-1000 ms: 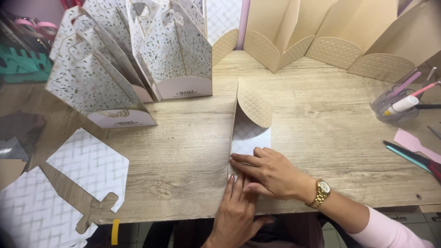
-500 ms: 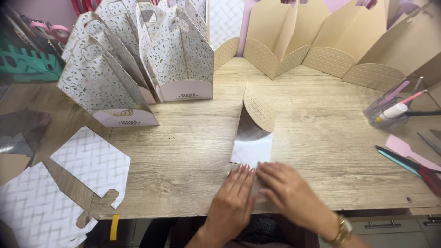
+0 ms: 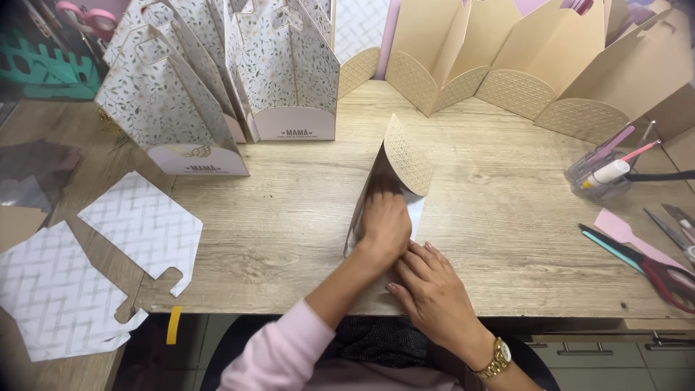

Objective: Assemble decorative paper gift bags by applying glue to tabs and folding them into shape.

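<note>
A flat, partly folded kraft-and-white cardboard box piece (image 3: 402, 163) lies in the middle of the wooden table (image 3: 507, 217), its rounded patterned flap standing up at the far end. My left hand (image 3: 385, 228) presses down on the piece's middle, palm flat and fingers pointing away from me. Just behind it, near the table's front edge, my right hand (image 3: 431, 289) rests on the near end of the piece, fingers spread and touching my left wrist. A gold watch is on my right wrist.
Several finished floral boxes (image 3: 217, 94) stand at the back left, kraft box blanks (image 3: 536, 80) at the back right. Flat white patterned cut-outs (image 3: 94, 268) lie at the left. A clear pen holder (image 3: 601, 174) and scissors (image 3: 651, 264) are at the right.
My left hand has slid forward from the near edge onto the middle of the cardboard piece. My right hand stays at the near end, now behind the left.
</note>
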